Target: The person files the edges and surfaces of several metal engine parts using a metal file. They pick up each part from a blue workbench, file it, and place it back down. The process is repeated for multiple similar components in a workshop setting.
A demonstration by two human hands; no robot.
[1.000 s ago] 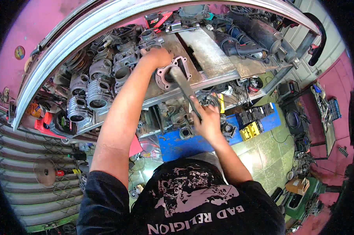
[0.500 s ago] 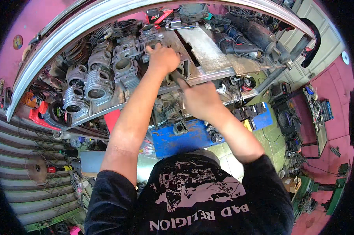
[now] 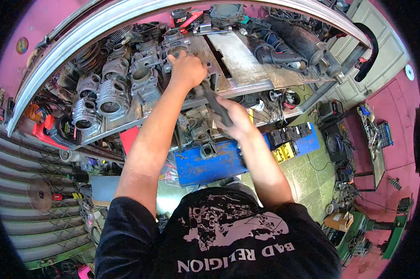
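Observation:
My left hand (image 3: 188, 72) is closed over a grey metal engine cylinder (image 3: 177, 52) near the front edge of the shelf. Its fingers cover much of the part, and how far they wrap underneath is hidden. My right hand (image 3: 235, 119) is closed around a dark, bar-shaped tool (image 3: 217, 109) with a thick near end. The tool slants up and left, its far end reaching the metal parts beside my left hand. Exactly what that end touches cannot be made out.
Several finned engine cylinders (image 3: 111, 98) crowd the shelf's left side. A bare metal plate (image 3: 238, 56) lies right of my hands, beside a dark blue power tool (image 3: 277, 53). Below, a blue board (image 3: 205, 162) carries small parts. A pale frame (image 3: 126, 21) arches across the top.
My right hand has drawn down and back toward me with the tool, showing more of its thick end. My left hand has shifted slightly left and keeps its hold.

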